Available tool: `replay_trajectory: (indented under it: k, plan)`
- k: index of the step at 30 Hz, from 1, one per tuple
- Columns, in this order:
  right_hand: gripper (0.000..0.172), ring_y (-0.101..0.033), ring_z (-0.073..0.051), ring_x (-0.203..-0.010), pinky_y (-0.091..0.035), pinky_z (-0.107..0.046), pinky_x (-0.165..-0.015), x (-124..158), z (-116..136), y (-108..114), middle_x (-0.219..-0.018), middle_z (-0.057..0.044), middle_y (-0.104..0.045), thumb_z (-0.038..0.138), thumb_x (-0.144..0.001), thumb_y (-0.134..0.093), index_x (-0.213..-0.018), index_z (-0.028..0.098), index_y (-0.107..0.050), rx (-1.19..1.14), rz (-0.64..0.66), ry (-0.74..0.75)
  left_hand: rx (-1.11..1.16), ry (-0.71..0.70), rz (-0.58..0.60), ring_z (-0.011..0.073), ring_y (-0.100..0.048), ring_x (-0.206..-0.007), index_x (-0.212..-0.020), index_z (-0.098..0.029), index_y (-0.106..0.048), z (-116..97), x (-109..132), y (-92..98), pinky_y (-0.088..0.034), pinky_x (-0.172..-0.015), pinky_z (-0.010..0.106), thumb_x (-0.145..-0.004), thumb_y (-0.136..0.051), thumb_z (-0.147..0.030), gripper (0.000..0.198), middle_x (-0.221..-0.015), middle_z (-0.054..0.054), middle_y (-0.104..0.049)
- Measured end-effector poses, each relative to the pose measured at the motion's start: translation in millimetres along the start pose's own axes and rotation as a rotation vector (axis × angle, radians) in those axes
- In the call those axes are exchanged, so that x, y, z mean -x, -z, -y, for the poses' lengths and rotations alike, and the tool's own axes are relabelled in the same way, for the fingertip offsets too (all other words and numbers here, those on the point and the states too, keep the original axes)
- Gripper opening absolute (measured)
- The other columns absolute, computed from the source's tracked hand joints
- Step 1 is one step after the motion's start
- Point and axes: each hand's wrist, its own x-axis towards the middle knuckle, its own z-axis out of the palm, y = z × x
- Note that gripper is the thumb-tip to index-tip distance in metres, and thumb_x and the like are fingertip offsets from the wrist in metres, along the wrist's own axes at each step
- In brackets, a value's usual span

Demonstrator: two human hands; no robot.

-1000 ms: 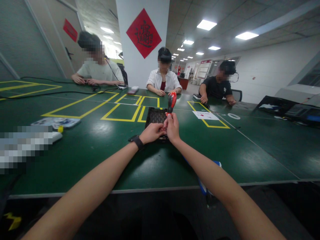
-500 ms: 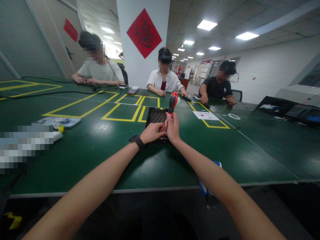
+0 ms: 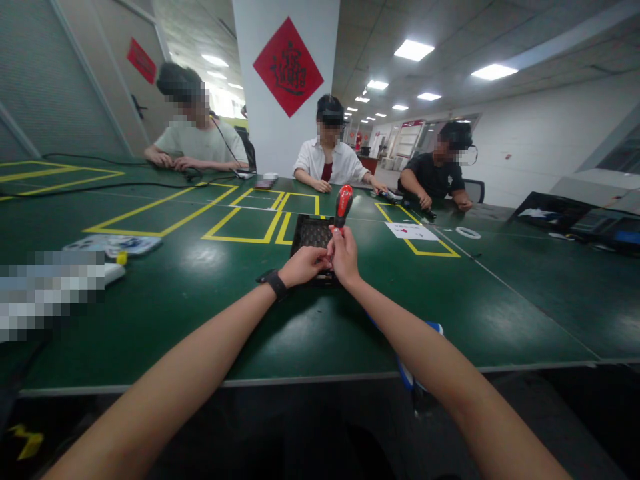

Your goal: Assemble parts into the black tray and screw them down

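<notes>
My right hand [image 3: 345, 259] is closed around a screwdriver [image 3: 343, 205], whose red and black handle sticks up above the fingers. Its shaft and tip are hidden by my hands. Pressed close against it, my left hand [image 3: 303, 265] has thumb and forefinger pinched together; what they hold, if anything, is too small to make out. Both hands are over the near right part of a black tray-like box [image 3: 311, 230] with a patterned inside, lying on the green table [image 3: 210, 347].
Yellow tape outlines [image 3: 245, 238] mark the table. A white paper [image 3: 411, 231] and a tape roll [image 3: 468, 233] lie to the right, a flat patterned object [image 3: 135, 245] to the left. A blue item [image 3: 435, 327] is partly behind my right forearm. Three people sit opposite.
The screwdriver handle has swung slightly left, and my hands have shifted a little. Across the table, the middle person's hand and the right person's hand have moved to the right.
</notes>
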Motion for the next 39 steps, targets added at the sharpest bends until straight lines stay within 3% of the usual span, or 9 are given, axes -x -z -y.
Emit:
replay_trajectory:
  k: [12,26,39]
  plan:
    - [0.032,-0.039,-0.007,-0.043,-0.034,-0.019,-0.046,2.3,2.3,-0.8,-0.051,0.008,-0.040,0.046,-0.087,-0.038,-0.098,0.020,-0.050,0.016,-0.027,0.034,-0.071,0.061,-0.035,0.0102,-0.050,-0.056,-0.070,-0.014,-0.057,-6.9,0.0,-0.1,-0.036,-0.055,0.020,-0.072,-0.059,-0.028,0.015,-0.063,0.000,-0.059]
    - [0.033,-0.039,-0.006,-0.045,-0.034,-0.018,-0.048,-0.5,-1.1,-0.3,-0.053,0.007,-0.041,0.048,-0.086,-0.037,-0.096,0.019,-0.049,-0.012,0.006,-0.002,-0.080,-0.019,-0.012,0.0116,-0.050,-0.062,-0.072,-0.013,-0.056,-0.8,0.2,0.0,-0.038,-0.061,0.022,-0.077,-0.051,-0.021,0.011,-0.068,0.001,-0.059]
    - [0.031,-0.038,-0.006,-0.043,-0.033,-0.018,-0.045,1.6,1.6,-1.2,-0.052,0.008,-0.041,0.046,-0.086,-0.038,-0.096,0.019,-0.049,-0.009,-0.030,0.015,-0.085,0.038,-0.024,0.0116,-0.050,-0.059,-0.071,-0.013,-0.057,-3.9,-0.5,-0.1,-0.037,-0.058,0.022,-0.074,-0.058,-0.030,0.017,-0.065,0.001,-0.059]
